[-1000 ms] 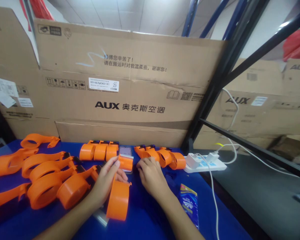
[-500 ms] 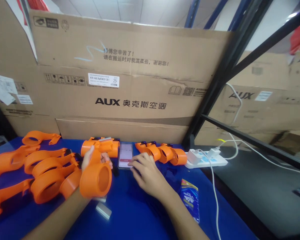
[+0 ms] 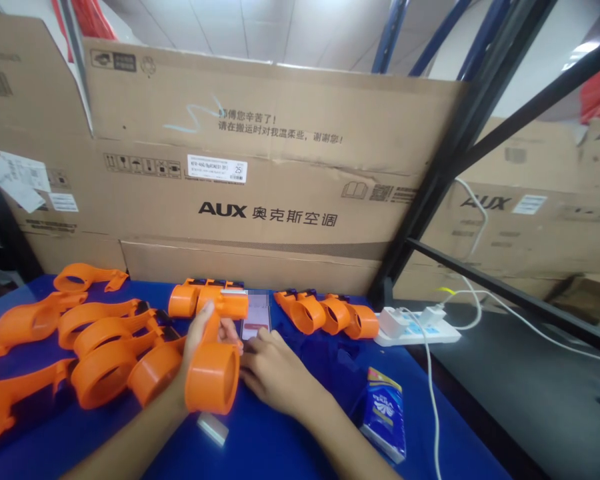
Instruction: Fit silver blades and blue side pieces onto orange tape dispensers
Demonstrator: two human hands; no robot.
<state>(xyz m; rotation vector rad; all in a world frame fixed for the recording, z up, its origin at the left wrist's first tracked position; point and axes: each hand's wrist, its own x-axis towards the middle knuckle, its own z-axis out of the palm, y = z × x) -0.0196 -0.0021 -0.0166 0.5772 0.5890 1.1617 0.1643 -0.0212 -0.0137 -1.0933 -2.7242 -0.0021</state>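
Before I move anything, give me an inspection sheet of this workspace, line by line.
Surface: blue tabletop; no spill seen.
Work pieces: orange ring-shaped pieces with handles, a loose group at left, a row at right and some at the back, partly hidden by the held orange piece.
Clutter: phone, tissue pack, small silvery block.
Hands: left hand grips the held orange piece; right hand is beside it, fingers curled, contact unclear.
Cables: white cable runs forward from the power strip along the right side.
Surroundings: printed cardboard behind, black frame at right.
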